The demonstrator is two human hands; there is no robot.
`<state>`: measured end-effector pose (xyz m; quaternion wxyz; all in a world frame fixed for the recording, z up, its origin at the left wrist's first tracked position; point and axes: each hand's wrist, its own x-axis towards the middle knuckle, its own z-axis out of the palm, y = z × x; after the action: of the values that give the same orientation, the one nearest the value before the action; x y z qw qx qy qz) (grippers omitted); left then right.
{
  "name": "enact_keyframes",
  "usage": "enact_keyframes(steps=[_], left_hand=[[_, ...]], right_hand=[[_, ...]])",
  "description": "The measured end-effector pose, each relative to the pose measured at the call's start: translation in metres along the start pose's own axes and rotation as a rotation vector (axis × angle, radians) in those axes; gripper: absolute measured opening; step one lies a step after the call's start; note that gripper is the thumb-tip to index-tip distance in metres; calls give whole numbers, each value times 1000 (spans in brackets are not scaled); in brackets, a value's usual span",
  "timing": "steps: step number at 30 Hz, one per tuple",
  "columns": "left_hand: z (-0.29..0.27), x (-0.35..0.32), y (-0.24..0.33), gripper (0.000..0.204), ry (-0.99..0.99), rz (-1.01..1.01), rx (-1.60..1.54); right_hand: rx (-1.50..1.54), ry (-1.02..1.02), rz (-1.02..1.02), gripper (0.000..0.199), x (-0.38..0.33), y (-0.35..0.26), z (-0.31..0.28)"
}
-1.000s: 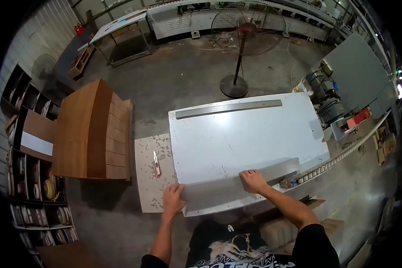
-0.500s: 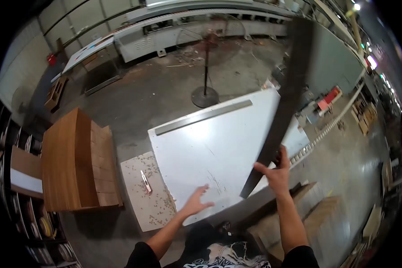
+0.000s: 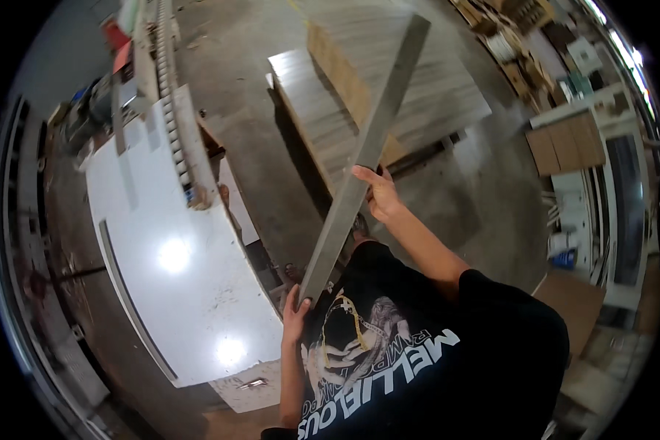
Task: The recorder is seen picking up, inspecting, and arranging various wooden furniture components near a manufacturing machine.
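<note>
A long, narrow grey board (image 3: 342,216) slants across the view in front of me, with its far end up to the right. My left hand (image 3: 295,315) is closed round its near end, close to my shirt. Further up, my right hand (image 3: 380,194) grips the board near its middle, thumb on the face and fingers behind the edge. On my left stands the white-topped worktable (image 3: 191,301), apart from the board. A thin grey strip (image 3: 128,290) lies along the table's far edge.
Beyond the board, a stack of grey wood-grain panels (image 3: 440,88) lies low, with a tan strip (image 3: 337,70) across it. A roller track (image 3: 170,110) runs past the table's end. A utility knife (image 3: 254,383) rests on a speckled board. Cartons (image 3: 565,143) stand at the right.
I have turned to the right, so the worktable now sits on my left. My left hand, free and spread before, has taken hold of the board's near end. My right hand still grips it.
</note>
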<state>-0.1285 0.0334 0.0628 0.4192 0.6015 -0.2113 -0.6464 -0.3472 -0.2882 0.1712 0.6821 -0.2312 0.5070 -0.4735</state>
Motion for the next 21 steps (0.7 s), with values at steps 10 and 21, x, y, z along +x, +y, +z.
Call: enact_keyframes(steps=[10,21], left_hand=[[46,100,23,73,-61,-212,163],[81,298,-60,75,-96,-430,459]], right_hand=[[492,277,259,50,52,81,-253],[676,389,284,55,193,213,-397]])
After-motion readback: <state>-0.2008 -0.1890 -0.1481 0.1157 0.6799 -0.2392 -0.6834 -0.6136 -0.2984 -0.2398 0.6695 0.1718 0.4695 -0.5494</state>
